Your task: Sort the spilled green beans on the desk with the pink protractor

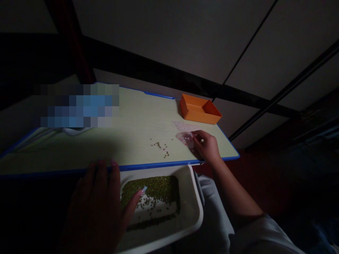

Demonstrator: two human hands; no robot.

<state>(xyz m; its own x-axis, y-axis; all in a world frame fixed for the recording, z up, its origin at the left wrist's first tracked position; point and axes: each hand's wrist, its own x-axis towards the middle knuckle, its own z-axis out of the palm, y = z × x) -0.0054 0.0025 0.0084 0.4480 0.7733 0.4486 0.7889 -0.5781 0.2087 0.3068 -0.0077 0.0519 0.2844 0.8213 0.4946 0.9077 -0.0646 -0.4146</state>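
My right hand (208, 144) pinches a corner of a small, thin, see-through piece with a pink pattern (185, 138), which looks like a little bag. This piece lies over the pale tabletop (132, 123) near its front right. Several loose green beans (160, 145) are scattered on the table left of it. In front of the table edge sits a white tub (185, 225), with a layer of small green beans (159, 187) on its bottom. Over the tub's left side my left hand (103, 201) is spread, fingers towards the table edge and thumb over the beans; its left part is dark.
An orange open box (201, 112) stands at the table's back right. A blurred-out blue item (87, 106) lies at the back left, with a pale cable beside it. The table has a blue edge, and pale panels rise behind it.
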